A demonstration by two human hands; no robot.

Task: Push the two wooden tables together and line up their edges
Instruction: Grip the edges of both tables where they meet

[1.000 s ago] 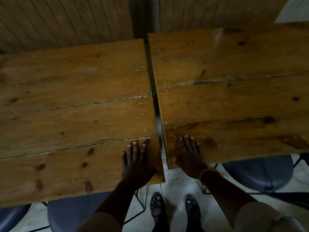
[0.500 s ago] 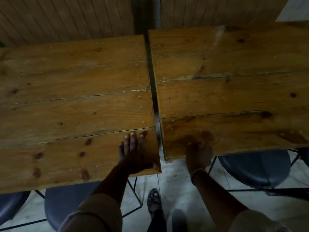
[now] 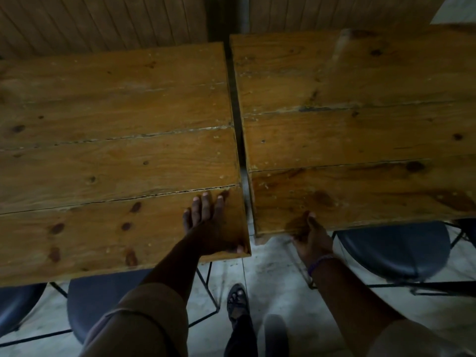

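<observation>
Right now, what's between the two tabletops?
Head view: only a narrow dark gap separates the left table from the right table; pale floor shows at its near end. Nothing sits in it.

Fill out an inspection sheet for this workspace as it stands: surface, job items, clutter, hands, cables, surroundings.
Surface: pale tiled floor, smudged.
Job's things: left table and right table side by side, narrow gap between; near edges not level, left table's sits nearer the person.
Clutter: pale specks on both tops.
Grippers: left hand flat on left table's near corner; right hand has a grip on right table's near edge.
Cables: nothing seen.
Surroundings: dark stool under right table; wood-panelled wall behind.
</observation>
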